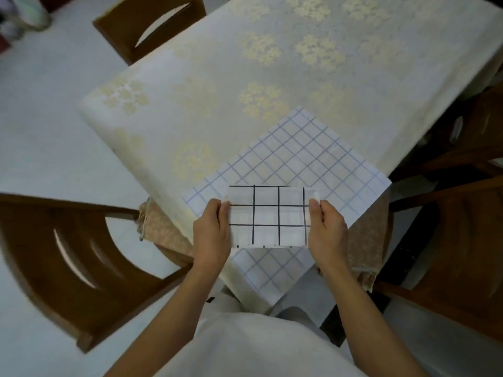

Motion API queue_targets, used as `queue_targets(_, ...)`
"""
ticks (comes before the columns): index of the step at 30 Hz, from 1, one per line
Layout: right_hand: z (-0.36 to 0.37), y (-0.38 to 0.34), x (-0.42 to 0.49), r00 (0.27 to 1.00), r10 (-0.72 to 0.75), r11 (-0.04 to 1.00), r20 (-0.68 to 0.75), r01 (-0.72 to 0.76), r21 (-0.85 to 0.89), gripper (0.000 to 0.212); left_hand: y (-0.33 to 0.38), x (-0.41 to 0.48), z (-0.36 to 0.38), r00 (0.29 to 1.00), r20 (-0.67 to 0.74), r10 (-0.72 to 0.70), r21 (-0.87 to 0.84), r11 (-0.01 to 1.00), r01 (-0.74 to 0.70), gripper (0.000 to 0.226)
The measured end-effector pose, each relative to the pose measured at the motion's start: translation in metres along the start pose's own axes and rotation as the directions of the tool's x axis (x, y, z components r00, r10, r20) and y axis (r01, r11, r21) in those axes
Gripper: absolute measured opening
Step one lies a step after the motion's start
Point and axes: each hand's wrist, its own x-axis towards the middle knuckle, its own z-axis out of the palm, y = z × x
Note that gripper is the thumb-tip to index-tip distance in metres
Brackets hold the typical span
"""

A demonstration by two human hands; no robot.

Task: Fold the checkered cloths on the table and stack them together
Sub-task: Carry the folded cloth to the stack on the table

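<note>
I held the folded black-checked cloth (268, 216) by its two short ends, my left hand (211, 229) pinching one edge and my right hand (328, 229) pinching the other, thumbs on top. It hung over the near corner of the table (245, 63), above the blue-checked cloth (294, 156), which lay flat and unfolded with one corner drooping over the edge toward me. A brown under-cloth (163, 229) showed beneath the pale floral covering. Wooden chairs crowded the corner: one (68, 240) at my left, one (462, 240) at my right, another (128, 25) at the far side.
</note>
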Motion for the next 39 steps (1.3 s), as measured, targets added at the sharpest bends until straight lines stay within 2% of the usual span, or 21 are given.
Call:
queue_targets(5,0.008,-0.001,-0.026,0.992,-0.074,0.996,0.105,0.078,-0.035,0.043,-0.016,-0.048,-0.016,0.986,-0.129,-0.106,-0.045,0.994,0.101,0.033)
queue_targets(12,0.037,-0.023,-0.059,0.942,-0.165,0.984,0.291,0.179,-0.023,0.044,-0.039,-0.098,-0.061,0.918,-0.294,-0.267,-0.067,0.964,0.259,0.028)
queue_targets(17,0.073,-0.042,-0.082,0.854,-0.276,0.947,0.441,0.32,-0.025,0.042,-0.063,-0.128,-0.092,0.823,-0.392,-0.41,-0.185,0.912,0.366,0.026)
queue_targets(21,0.106,-0.056,-0.11,0.791,-0.304,0.929,0.531,0.371,-0.02,0.041,-0.083,-0.154,-0.119,0.726,-0.466,-0.505,-0.218,0.861,0.459,0.026)
queue_targets(26,0.143,-0.074,-0.144,0.732,-0.336,0.909,0.593,0.418,0.0,0.04,-0.11,-0.174,-0.155,0.665,-0.531,-0.525,-0.242,0.846,0.474,0.027)
queue_targets(29,0.169,-0.083,-0.162,0.72,-0.337,0.9,0.607,0.435,-0.016,0.033,-0.129,-0.179,-0.176,0.648,-0.533,-0.544,-0.276,0.836,0.475,0.026)
queue_targets(34,0.221,-0.105,-0.197,0.715,-0.329,0.899,0.617,0.437,-0.027,0.029,-0.171,-0.178,-0.224,0.64,-0.551,-0.536,-0.315,0.843,0.435,0.027)
queue_targets(39,0.297,-0.135,-0.24,0.71,-0.357,0.882,0.607,0.47,-0.031,0.029,-0.241,-0.168,-0.29,0.644,-0.549,-0.532,-0.334,0.846,0.415,0.03)
